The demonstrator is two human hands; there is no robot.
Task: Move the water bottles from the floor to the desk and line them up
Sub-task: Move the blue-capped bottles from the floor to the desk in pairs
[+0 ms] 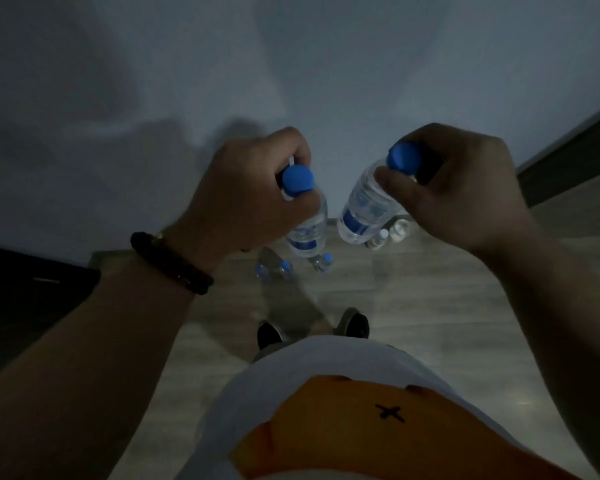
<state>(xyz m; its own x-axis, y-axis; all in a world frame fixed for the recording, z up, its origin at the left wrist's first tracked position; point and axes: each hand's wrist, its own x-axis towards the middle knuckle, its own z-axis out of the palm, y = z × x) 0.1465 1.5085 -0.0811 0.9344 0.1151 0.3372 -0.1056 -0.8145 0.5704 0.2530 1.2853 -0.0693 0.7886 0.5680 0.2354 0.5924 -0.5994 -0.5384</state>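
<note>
My left hand [243, 199] grips a clear water bottle [309, 230] by its neck, just under the blue cap. In my right hand [465, 188] hangs a second clear bottle [364, 213] with a blue label, held the same way. Both bottles are in the air, well above the floor and tilted toward each other. Below them several more blue-capped bottles [284, 268] stand on the wooden floor near the wall, and two pale-capped bottles [392, 233] stand a little to the right. No desk top shows clearly.
A pale wall [291, 64] fills the upper view, with a dark skirting [575, 147] at the right. A dark piece of furniture [25, 292] sits at the left edge. My two shoes [312, 332] stand on the wooden floor [430, 306] just behind the bottles.
</note>
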